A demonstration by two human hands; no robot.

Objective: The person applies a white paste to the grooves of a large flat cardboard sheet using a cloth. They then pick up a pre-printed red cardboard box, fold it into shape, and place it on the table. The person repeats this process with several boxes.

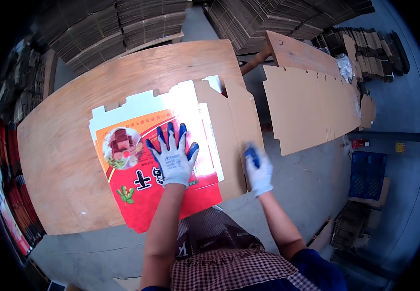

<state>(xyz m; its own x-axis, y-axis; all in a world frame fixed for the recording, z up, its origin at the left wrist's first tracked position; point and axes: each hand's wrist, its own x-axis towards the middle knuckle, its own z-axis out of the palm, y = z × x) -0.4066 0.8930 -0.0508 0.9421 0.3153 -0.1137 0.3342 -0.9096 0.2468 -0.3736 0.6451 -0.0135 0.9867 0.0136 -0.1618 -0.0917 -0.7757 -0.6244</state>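
My left hand (174, 154), in a white glove with blue fingertips, lies flat with fingers spread on a printed cardboard sheet (195, 196). The sheet is red and orange with a food picture, and white notched flaps (144, 103) run along its far side. Under its right part shows plain brown cardboard (231, 165), creased and slotted. My right hand (258, 169), gloved the same way, is just beyond the right edge of the brown cardboard. Its fingers look bent but are smeared by motion, so I cannot tell whether they grip anything.
A wooden table (64, 179) bears the sheets. To the right, a large brown cardboard sheet (311, 106) lies by a wooden board (302, 53). Tied cardboard stacks (137, 24) stand at the back, red printed stacks (23, 208) at the left. A blue plastic pallet (367, 175) is far right.
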